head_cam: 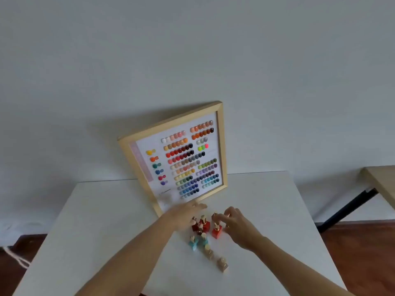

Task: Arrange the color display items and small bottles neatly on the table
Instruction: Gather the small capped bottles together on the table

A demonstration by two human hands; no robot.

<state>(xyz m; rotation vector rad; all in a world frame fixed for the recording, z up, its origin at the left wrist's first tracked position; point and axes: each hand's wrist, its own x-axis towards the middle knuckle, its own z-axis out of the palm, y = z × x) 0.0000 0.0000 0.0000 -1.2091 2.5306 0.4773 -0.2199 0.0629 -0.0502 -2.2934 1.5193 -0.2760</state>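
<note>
- Right now, in the head view, our right hand (237, 226) sits at lower centre right of the frame, fingertips pinched on the cap of the orange-red bottle (217, 231).
- Our left hand (186, 214) reaches in from the lower left, fingers spread and blurred, hovering over the frame's bottom edge and holding nothing that we can see.
- Just below centre, the small bottles stand on the white table (106, 221): dark red bottles (199, 225) bunched together, teal bottles (195, 243) nearer us, beige bottles (215, 258) trailing toward the lower right.
- The colour chart (181, 159), in a pale wooden frame, leans tilted against the wall at mid-frame.
- We judge the bottles light, hard and probably glass, with smooth sides and a narrow base, so they tip easily; we should take each by the cap or square body.
- The chart looks stiff and broad; we judge it best gripped with both hands on the side rails.
</note>
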